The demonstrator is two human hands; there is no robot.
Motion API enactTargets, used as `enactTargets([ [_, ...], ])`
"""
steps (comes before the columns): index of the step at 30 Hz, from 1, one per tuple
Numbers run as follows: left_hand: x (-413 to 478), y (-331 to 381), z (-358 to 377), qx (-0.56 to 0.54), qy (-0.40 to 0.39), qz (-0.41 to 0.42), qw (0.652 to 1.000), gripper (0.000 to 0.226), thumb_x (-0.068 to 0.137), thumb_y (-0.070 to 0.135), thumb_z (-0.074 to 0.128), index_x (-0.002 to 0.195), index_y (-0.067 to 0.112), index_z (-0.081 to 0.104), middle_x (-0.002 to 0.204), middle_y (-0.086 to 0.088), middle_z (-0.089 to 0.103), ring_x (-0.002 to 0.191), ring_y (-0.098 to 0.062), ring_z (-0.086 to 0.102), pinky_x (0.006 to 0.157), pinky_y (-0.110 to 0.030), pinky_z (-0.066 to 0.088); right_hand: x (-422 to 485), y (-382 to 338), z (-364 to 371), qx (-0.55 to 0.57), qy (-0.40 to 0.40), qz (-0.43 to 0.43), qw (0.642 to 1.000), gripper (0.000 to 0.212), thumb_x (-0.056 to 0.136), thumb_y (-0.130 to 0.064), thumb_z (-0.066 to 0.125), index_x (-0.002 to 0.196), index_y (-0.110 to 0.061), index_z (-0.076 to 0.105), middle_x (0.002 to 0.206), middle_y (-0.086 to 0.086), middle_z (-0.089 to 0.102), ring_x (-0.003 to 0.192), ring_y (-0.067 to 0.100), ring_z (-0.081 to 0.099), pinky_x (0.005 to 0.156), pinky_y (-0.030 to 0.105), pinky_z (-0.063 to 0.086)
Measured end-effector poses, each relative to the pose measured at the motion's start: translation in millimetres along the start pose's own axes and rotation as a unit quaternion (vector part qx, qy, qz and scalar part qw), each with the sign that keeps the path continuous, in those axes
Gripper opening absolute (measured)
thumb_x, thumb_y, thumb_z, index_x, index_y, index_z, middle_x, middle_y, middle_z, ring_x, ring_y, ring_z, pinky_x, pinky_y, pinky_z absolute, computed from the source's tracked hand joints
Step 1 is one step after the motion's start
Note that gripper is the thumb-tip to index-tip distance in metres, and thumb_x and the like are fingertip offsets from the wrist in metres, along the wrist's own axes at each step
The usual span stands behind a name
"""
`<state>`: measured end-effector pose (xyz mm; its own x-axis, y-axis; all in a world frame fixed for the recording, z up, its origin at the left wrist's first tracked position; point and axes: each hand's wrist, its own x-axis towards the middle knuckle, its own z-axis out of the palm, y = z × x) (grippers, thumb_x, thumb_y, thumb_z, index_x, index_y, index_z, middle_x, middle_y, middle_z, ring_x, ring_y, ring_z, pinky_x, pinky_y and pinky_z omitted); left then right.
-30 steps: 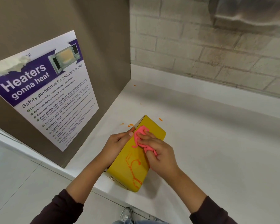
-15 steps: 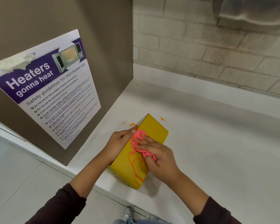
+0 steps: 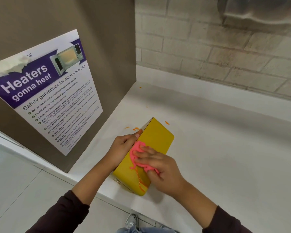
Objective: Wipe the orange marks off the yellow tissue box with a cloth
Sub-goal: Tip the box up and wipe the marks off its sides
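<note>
Orange marks (image 3: 139, 182) streak the near end of the yellow tissue box (image 3: 158, 138), which lies at the front edge of the white counter (image 3: 225, 157) — that stretch is left to wipe. Just past them the right hand (image 3: 161, 167) presses a bunched pink cloth (image 3: 136, 153) onto the box's top face, fingers bent over it, while the left hand (image 3: 123, 147) grips the box's left edge. Beyond the cloth the yellow looks clean — roughly half done, I judge — though orange flecks (image 3: 136, 128) dot the counter past it.
</note>
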<state>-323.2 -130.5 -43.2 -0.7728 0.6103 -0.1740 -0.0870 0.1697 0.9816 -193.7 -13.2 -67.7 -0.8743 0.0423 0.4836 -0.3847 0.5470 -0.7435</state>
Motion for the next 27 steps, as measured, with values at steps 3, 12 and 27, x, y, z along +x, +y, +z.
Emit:
enactTargets([
  [3, -1.6, 2.3, 1.4, 0.003, -0.015, 0.003, 1.0, 0.031, 0.092, 0.027, 0.052, 0.076, 0.04, 0.075, 0.081, 0.03, 0.07, 0.085, 0.012, 0.064, 0.067, -0.001, 0.043, -3.5, 6.2, -18.3, 0.033, -0.046, -0.017, 0.998, 0.032, 0.079, 0.003, 0.051, 0.105, -0.003, 0.07, 0.122, 0.009, 0.064, 0.126, 0.021, 0.051, 0.108, 0.042, 0.039],
  [12, -2.4, 4.7, -0.2, 0.008, -0.012, 0.001, 1.0, 0.034, 0.093, 0.028, 0.051, 0.072, 0.04, 0.075, 0.071, 0.023, 0.071, 0.071, 0.01, 0.064, 0.06, -0.003, 0.044, 8.8, -2.8, -0.1, 0.028, 0.054, 0.055, 0.997, 0.033, 0.081, 0.0, 0.049, 0.106, -0.006, 0.07, 0.119, 0.001, 0.065, 0.126, 0.013, 0.051, 0.109, 0.03, 0.036],
  [27, -4.1, 3.2, 0.9, -0.01, 0.006, 0.019, 1.0, 0.025, 0.093, 0.022, 0.051, 0.084, 0.029, 0.074, 0.082, 0.029, 0.069, 0.076, 0.014, 0.063, 0.063, -0.001, 0.042, 2.4, -3.3, 6.6, 0.036, 0.049, 0.028, 0.998, 0.035, 0.08, 0.006, 0.051, 0.105, -0.008, 0.07, 0.119, 0.001, 0.065, 0.126, 0.016, 0.052, 0.109, 0.032, 0.036],
])
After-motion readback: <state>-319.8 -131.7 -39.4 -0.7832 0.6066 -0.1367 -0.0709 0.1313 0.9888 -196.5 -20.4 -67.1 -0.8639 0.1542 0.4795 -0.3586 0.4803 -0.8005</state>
